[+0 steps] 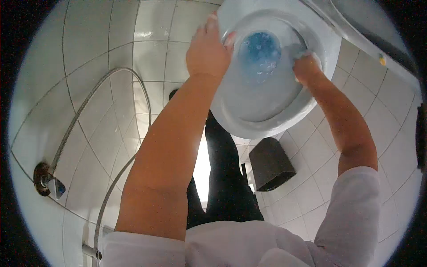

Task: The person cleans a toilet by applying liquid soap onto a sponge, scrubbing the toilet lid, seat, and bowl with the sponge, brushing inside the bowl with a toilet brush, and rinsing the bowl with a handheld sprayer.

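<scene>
A white toilet bowl (249,124) fills the upper middle of the head view, with foamy blue water (261,49) in its hollow. My left hand (210,55) lies on the bowl's left rim, fingers apart and holding nothing I can see. Inside the bowl, at its right wall, is my right hand (307,69). Its fingers are closed and press against the inner surface just under the rim. Something small and pale shows at the fingertips, but the hand hides most of it and I cannot make out its kind.
A flexible metal hose (144,93) loops along the tiled wall at left from a rusty valve (49,183). A dark bin (271,164) stands on the tiled floor (307,196) below the bowl. A grey panel with a pale edge (362,40) slants across the upper right.
</scene>
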Demonstrator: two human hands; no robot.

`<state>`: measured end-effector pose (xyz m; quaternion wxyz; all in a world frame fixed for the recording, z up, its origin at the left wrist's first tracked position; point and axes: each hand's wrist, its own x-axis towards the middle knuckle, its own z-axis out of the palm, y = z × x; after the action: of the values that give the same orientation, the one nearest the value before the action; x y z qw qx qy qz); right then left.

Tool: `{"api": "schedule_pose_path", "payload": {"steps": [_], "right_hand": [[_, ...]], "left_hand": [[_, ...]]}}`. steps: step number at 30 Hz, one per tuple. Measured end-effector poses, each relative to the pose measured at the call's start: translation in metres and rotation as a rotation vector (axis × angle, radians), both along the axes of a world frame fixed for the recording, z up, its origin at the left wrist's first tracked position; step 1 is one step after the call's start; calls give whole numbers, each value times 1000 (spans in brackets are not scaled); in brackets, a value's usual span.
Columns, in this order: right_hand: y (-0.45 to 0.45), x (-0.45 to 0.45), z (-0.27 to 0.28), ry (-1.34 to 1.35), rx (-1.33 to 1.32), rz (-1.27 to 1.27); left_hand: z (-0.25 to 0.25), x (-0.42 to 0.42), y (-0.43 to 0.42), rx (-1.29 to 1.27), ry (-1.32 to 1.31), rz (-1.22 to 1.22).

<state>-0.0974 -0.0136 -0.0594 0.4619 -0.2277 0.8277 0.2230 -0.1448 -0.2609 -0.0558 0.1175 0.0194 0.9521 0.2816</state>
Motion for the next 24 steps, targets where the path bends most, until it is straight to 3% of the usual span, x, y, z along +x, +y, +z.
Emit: {"api": "schedule_pose_path", "payload": {"steps": [2,4,7,8,11,12,14,16,19,21,23,24], "right_hand": [[0,23,-11,-139,145,53],[-14,53,-1,-341,-22,-32],[-13,31,-2,-389,-9,-24],[-10,26,-9,-31,-45,6],[-9,17,-14,-173,110,127],[29,55,-58,-242,-35,155],[-28,79,-17,-378,-312,-21],[-75,77,-20,-717,-275,-471],[-69,98,-13,-508,-330,-602],[-46,97,-4,-338,-222,-349],[-29,64,10,-311,118,-119],[-4,59,-2,-182,128,-77]], "left_hand": [[1,-1,-2,29,-54,16],[-1,1,0,35,-8,-9],[-2,4,0,29,23,-3],[-2,5,0,28,17,3],[2,3,2,-11,69,-16],[5,2,2,12,43,-12],[10,-2,3,40,17,-4],[13,-7,-1,11,-165,-48],[14,-6,-3,90,-172,-38],[8,-1,-5,85,-97,-45],[1,2,-4,86,-10,-49],[-1,4,-4,110,-22,-3]]}}
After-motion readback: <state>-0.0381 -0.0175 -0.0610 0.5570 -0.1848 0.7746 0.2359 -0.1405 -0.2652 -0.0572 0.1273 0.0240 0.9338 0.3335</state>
